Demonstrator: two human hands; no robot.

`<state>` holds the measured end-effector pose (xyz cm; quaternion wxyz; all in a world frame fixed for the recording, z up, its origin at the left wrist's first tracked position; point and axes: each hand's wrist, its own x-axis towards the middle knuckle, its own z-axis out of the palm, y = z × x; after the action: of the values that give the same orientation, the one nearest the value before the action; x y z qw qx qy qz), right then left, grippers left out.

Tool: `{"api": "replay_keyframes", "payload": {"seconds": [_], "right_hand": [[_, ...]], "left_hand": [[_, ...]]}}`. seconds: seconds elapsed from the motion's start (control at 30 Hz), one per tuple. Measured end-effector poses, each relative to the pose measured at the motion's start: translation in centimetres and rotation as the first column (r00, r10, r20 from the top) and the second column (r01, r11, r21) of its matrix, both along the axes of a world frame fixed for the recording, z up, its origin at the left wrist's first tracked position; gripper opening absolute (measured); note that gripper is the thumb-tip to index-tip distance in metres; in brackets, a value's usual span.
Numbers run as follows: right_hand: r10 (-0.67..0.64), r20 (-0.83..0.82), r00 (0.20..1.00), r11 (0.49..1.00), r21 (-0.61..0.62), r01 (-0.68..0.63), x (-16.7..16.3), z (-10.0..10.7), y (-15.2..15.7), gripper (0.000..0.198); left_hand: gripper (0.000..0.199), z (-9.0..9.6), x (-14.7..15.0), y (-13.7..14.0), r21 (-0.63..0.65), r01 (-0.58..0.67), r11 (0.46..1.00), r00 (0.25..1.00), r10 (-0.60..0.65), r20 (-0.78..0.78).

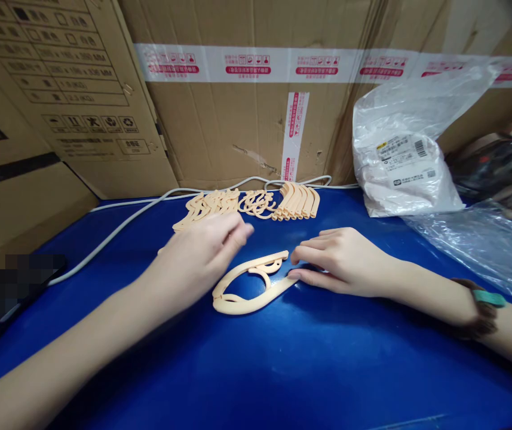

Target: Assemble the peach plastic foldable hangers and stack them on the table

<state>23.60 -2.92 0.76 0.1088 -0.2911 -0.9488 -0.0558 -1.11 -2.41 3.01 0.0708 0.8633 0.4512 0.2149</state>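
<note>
A beige plastic folding hanger [242, 306] lies folded on the blue tabletop, its two arms joined at the left and a curved hook piece between them. My right hand [345, 263] pinches the free end of its lower arm, thumb against the plastic. Above and left of the hanger is my left hand [206, 248], held in the air with fingers curled in; what they hold, if anything, is hidden. Just beyond it lies a pile of wavy beige arm pieces [213, 203], partly covered by the hand. Beside that are loose curved hooks [256, 203] and a row of curved arm pieces [298, 200].
A white cable [116, 224] runs along the back of the blue table [282, 370]. Cardboard boxes [238, 125] wall in the back and left. At right stand a white plastic bag [408, 155] and clear plastic wrap [484, 245]. A dark object sits at the left edge.
</note>
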Motion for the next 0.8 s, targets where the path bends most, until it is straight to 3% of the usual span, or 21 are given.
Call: {"api": "replay_keyframes", "payload": {"seconds": [0.07,0.27,0.47,0.8], "right_hand": [[0.005,-0.006,1.000,0.999,0.033,-0.005,0.1,0.1,0.0,0.039],[0.016,-0.002,1.000,0.995,0.094,-0.016,0.2,0.0,0.0,0.037],[0.014,0.008,1.000,0.995,0.101,-0.015,0.2,0.0,0.1,0.036],[0.009,0.025,1.000,0.993,0.115,-0.012,0.2,-0.1,0.1,0.036]], "left_hand": [[0.035,0.9,-0.4,1.3,0.066,-0.078,0.995,0.997,0.079,-0.012],[0.033,1.2,-2.6,6.8,0.098,-0.310,0.946,0.873,0.324,-0.364],[0.034,-0.2,-3.7,10.2,0.080,-0.414,0.907,0.824,0.410,-0.392],[0.037,-0.2,-2.8,11.0,-0.045,-0.530,0.847,0.790,0.474,-0.389]]}}
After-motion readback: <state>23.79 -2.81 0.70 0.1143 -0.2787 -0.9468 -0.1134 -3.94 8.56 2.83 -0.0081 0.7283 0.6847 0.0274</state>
